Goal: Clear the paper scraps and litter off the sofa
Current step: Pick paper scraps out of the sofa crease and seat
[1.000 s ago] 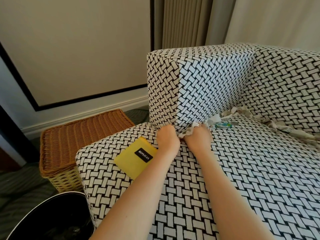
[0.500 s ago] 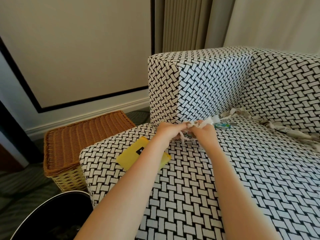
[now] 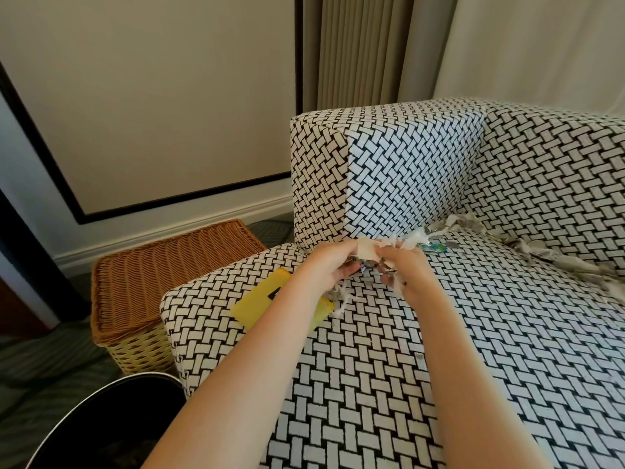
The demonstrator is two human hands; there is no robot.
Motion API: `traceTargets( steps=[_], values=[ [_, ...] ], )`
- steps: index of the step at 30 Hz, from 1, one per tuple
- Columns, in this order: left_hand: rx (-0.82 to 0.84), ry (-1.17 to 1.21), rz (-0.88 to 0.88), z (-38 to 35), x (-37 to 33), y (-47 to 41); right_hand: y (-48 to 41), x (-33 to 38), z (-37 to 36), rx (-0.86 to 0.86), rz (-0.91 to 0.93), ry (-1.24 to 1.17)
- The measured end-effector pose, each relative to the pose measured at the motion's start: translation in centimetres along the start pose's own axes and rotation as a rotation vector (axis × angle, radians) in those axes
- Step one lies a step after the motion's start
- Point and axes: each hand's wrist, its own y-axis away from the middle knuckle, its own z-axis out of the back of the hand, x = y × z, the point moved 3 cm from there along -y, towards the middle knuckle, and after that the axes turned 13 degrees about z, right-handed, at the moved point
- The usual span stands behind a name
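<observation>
Paper scraps (image 3: 368, 252): cream, torn, frayed | left hand (image 3: 333, 269) grip: clutching scraps | right hand (image 3: 410, 269) grip: clutching scraps

The sofa (image 3: 439, 350) has a black-and-white woven pattern. The card (image 3: 258, 304) is yellow with a black label. The basket (image 3: 159, 275) is brown wicker, the bin (image 3: 111, 431) black, and the scraps (image 3: 368, 253) whitish.

One sofa (image 3: 507, 333) in black-and-white basket-weave fabric. One flat yellow card (image 3: 260, 299) with a black label. One lidded brown wicker basket (image 3: 162, 275). One round black bin (image 3: 101, 428) with a pale rim. One small blue-green wrapper (image 3: 436, 247). Two bare hands: left hand (image 3: 333, 265), right hand (image 3: 406, 269). One bunch of torn pale paper scraps (image 3: 370, 252) gripped by both; one trail of scraps (image 3: 541, 252) along the seat crease; single pieces uncountable.
</observation>
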Motion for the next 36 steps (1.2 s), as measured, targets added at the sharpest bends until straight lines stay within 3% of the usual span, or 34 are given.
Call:
traceTargets(
  steps=[4, 7, 14, 17, 20, 24, 28, 32, 36],
  values=[
    [0.038, 0.161, 0.059, 0.0, 0.3, 0.7, 0.7, 0.0, -1.5, 0.065, 0.071, 0.116],
    [0.071, 0.179, 0.087, 0.3, 0.4, 0.9, 0.8, -0.3, -2.6, 0.127, 0.243, 0.451],
    [-0.134, -0.484, -0.034, 2.0, -0.5, 0.3, 2.0, -1.6, -3.3, 0.287, 0.328, 0.731],
    [-0.18, -0.759, -0.04, 2.6, -0.7, 0.2, 2.4, -1.7, -3.3, 0.553, 0.28, 0.756],
    [-0.136, -1.083, -0.006, 2.9, -0.4, 0.8, 2.7, -1.9, -3.2, 0.747, 0.265, 0.95],
    [-0.141, -1.289, -0.042, 2.5, -0.1, 1.4, 3.4, -1.4, -4.0, 0.634, 0.33, 1.095],
    [-0.144, -1.175, -0.031, 2.2, 0.4, 0.7, 2.9, -1.6, -3.9, 0.534, 0.376, 1.121],
    [0.024, -0.671, -0.061, 0.9, -0.2, 1.1, 2.1, -0.6, -2.2, 0.389, 0.29, 0.823],
    [0.044, -0.543, -0.133, -0.2, -0.7, 0.9, 1.9, 1.1, -0.6, 0.165, 0.323, 0.677]
  ],
)
